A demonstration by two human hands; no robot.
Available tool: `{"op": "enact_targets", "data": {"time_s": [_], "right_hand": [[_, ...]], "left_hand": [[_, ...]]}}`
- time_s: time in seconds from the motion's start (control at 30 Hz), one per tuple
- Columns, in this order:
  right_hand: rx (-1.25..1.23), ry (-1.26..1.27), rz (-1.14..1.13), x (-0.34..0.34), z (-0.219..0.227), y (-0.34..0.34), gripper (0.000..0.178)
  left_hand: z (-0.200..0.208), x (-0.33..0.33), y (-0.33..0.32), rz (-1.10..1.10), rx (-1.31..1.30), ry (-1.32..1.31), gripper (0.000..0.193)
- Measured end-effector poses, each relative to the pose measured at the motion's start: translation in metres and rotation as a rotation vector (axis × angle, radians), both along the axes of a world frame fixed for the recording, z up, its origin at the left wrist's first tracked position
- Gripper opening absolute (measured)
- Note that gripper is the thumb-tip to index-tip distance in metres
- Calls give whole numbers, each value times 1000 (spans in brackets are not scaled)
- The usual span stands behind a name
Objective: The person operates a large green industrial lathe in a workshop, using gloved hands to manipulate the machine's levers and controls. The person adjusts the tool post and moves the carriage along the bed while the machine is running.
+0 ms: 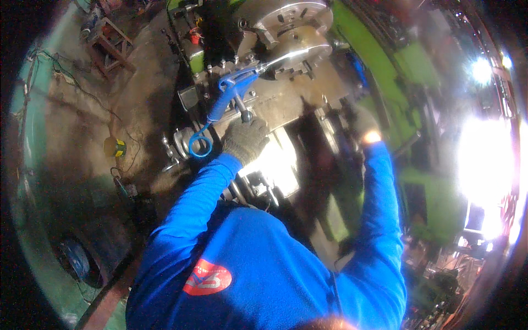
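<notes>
Dim workshop floor lay left of the green lathe [352, 33] where our gloved left hand [246, 140] was closed around the blue air gun [234, 91], nozzle aimed at the far chuck [294, 27], while our right hand [367, 129] stayed too glare-washed to judge.

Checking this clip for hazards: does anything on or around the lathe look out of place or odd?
Nothing looks spilled or broken. The blue air gun lies loose on the lathe close to the chuck, just above the gloved left hand. Glare hides the right hand.
</notes>
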State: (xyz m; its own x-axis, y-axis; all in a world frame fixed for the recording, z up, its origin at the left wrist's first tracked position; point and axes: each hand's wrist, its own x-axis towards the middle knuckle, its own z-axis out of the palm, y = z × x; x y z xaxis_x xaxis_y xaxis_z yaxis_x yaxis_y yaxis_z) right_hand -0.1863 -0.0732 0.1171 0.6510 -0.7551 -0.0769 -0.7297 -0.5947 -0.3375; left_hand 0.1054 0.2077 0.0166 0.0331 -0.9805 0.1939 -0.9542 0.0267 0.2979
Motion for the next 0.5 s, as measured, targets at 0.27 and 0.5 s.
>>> {"op": "enact_targets", "data": {"time_s": [0.27,0.5], "right_hand": [[-466,285,307,21,24,4,30],[-476,552,494,50,45,0,17]], "left_hand": [[6,-3,0,29,84,-145,39],[-4,-2,-4,24,53,-94,33]]}}
